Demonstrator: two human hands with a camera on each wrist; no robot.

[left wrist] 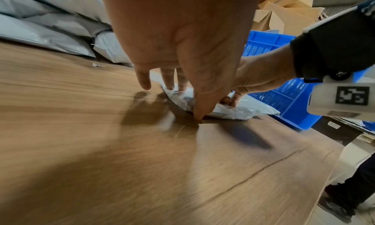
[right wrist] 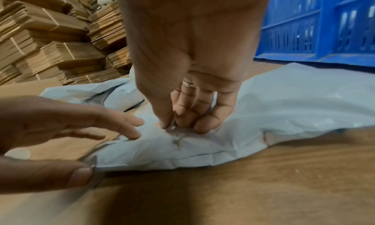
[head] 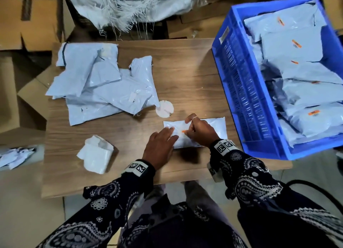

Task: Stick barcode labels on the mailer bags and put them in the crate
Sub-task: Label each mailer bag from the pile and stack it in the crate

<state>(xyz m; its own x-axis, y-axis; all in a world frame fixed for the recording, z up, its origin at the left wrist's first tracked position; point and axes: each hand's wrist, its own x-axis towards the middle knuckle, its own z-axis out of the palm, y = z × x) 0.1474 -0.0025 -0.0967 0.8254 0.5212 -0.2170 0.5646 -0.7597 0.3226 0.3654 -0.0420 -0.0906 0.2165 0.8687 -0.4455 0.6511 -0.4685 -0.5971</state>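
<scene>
One pale blue mailer bag (head: 213, 129) lies flat near the table's front edge, beside the blue crate (head: 241, 92). My left hand (head: 171, 134) rests on the bag's left end with straight fingers, its thumb at the bag's near edge. My right hand (head: 187, 131) is curled over the bag's middle, pinching a small orange barcode label (head: 182, 131) down onto it. In the right wrist view the thumb and fingertips (right wrist: 182, 124) meet on the bag (right wrist: 294, 103). The crate holds several labelled bags.
A loose pile of unlabelled mailer bags (head: 104, 84) covers the table's back left. A round white label disc (head: 164, 108) lies near the middle, and crumpled white paper (head: 96, 153) at the front left. Cardboard boxes (head: 18, 25) and a frayed white sack (head: 130, 5) surround the table.
</scene>
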